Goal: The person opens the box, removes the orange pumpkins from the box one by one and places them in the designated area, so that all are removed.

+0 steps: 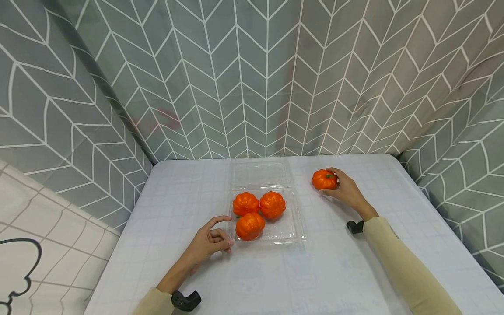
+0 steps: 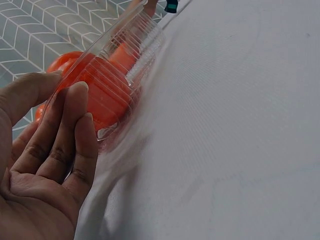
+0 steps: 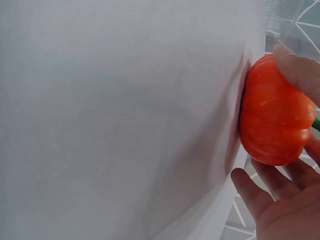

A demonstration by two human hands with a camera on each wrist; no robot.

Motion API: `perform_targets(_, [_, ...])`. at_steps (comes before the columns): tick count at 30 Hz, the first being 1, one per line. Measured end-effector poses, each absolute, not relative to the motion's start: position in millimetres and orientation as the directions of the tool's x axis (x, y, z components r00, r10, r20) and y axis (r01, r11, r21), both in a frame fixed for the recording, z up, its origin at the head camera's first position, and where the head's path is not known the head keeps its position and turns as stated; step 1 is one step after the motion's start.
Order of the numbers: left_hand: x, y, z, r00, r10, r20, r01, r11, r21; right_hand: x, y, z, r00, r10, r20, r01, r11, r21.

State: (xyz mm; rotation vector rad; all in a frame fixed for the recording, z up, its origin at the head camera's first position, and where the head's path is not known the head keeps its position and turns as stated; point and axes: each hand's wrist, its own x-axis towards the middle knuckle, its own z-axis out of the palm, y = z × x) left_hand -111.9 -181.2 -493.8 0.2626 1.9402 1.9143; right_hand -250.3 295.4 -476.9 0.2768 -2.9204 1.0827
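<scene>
Toward the right back of the table, my right hand holds a small orange pumpkin with a green stem. In the right wrist view, the thumb lies on one side of this ribbed pumpkin, with the fingers around the other side. My left hand is at the left edge of an open clear plastic container, its thumb and fingertips at the rim. Three similar pumpkins sit in the container's left and middle part. Through the clear wall, orange shows in the left wrist view.
The container's clear lid lies folded back behind it. A white cloth covers the table. Grey patterned curtains stand behind and at both sides. Each wrist carries a black device.
</scene>
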Motion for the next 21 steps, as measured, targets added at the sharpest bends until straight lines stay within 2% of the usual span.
perform_targets(10, [-111.1, -181.3, -493.5, -0.903, 0.404, -0.149, -0.143, 0.046, 0.989, -243.5, 292.1, -462.0, -0.980, -0.172, 0.099, -0.194, 0.734, -0.651])
perform_targets(21, [-111.6, -182.2, -494.5, -0.902, 0.409, -0.138, -0.128, 0.054, 0.990, -233.2, 280.1, -442.3, -0.962, -0.159, 0.224, -0.265, 0.751, -0.605])
